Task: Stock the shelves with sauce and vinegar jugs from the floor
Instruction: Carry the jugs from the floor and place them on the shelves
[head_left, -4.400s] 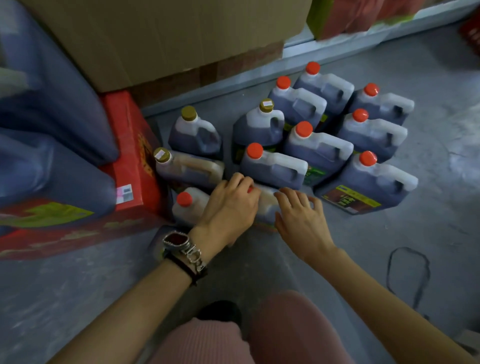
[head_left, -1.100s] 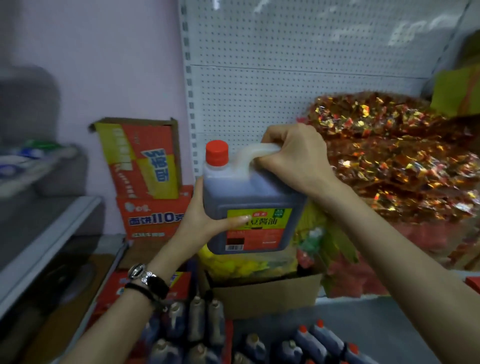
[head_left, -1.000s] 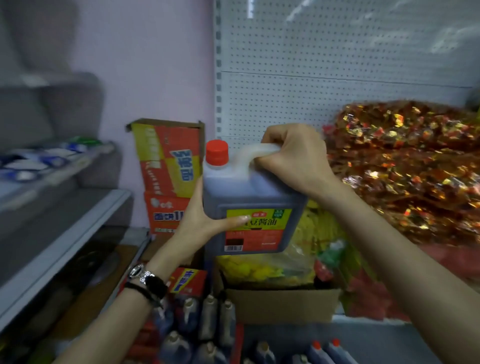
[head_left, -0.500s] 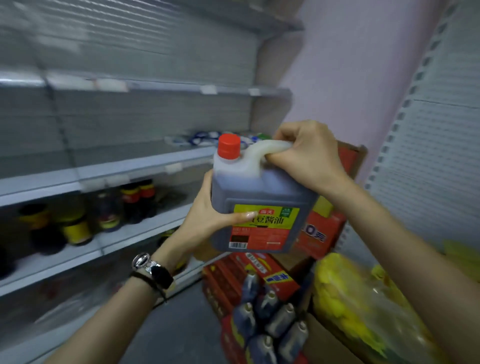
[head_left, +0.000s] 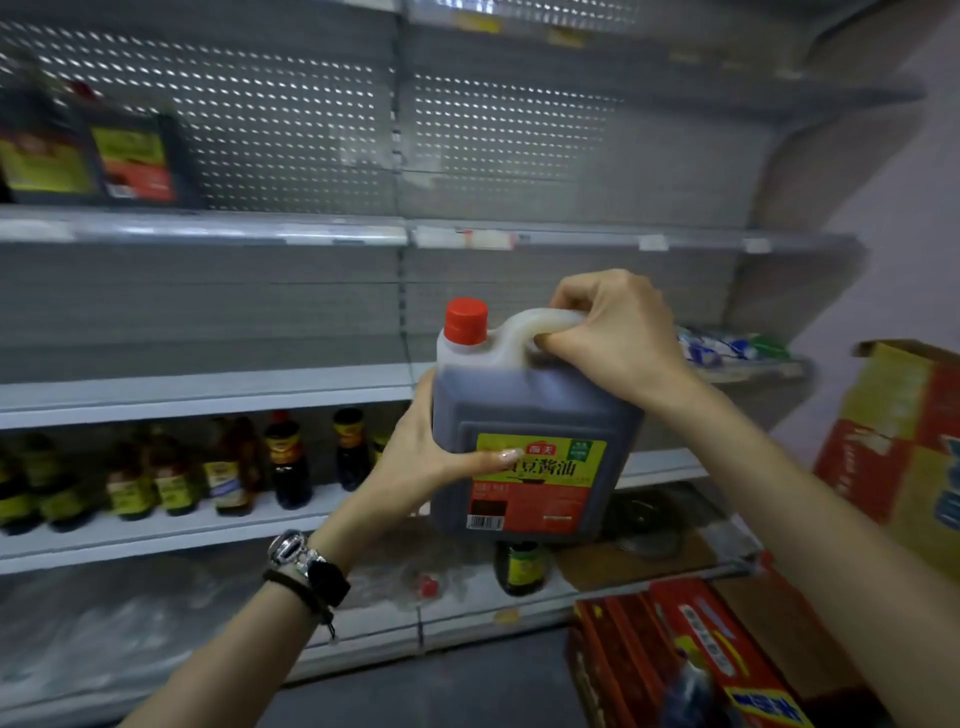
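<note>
A person holds a dark sauce jug (head_left: 530, 431) with a red cap upright in the air, in front of the bare middle shelf (head_left: 208, 389). The right hand (head_left: 618, 332) curls tightly round the white handle on top. The left hand (head_left: 421, 462) clasps the jug's side, thumb across the label. To shelve it well, let the left hand take the weight, lift the base above that shelf's edge, then slide it back, label outward. Small bottles (head_left: 283, 462) stand below that shelf.

Curled right hand (head_left: 618, 338) above left hand (head_left: 415, 462)
</note>
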